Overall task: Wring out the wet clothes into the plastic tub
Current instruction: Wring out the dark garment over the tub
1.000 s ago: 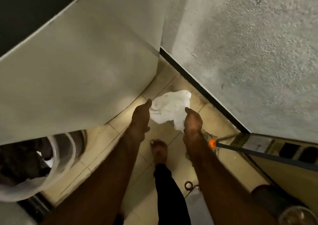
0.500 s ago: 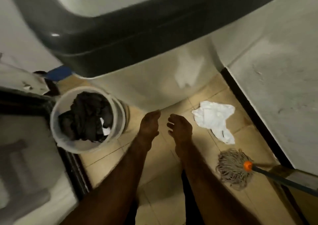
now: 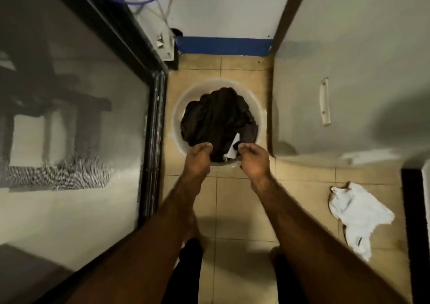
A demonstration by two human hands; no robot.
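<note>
A round pale plastic tub [image 3: 178,108] stands on the tiled floor ahead of me, filled with a heap of dark wet clothes [image 3: 218,115]; a small white piece [image 3: 233,149] shows at its near side. Both my hands hover over the tub's near rim. My left hand [image 3: 197,161] has its fingers bunched together at the edge of the dark heap. My right hand [image 3: 254,161] has its fingers curled down beside the white piece. Whether either hand grips cloth is hidden by the fingers. A crumpled white cloth [image 3: 360,213] lies on the floor at the right.
A white appliance body [image 3: 349,71] rises close on the tub's right. A dark-framed screen door [image 3: 153,117] runs along the left. A blue strip [image 3: 223,45] marks the foot of the far wall, with a blue hose [image 3: 139,1] above. My bare feet stand on beige tiles.
My view swung left from the white cloth to the tub. The white cloth was let go and lies on the floor. Both hands moved forward over the tub's near rim.
</note>
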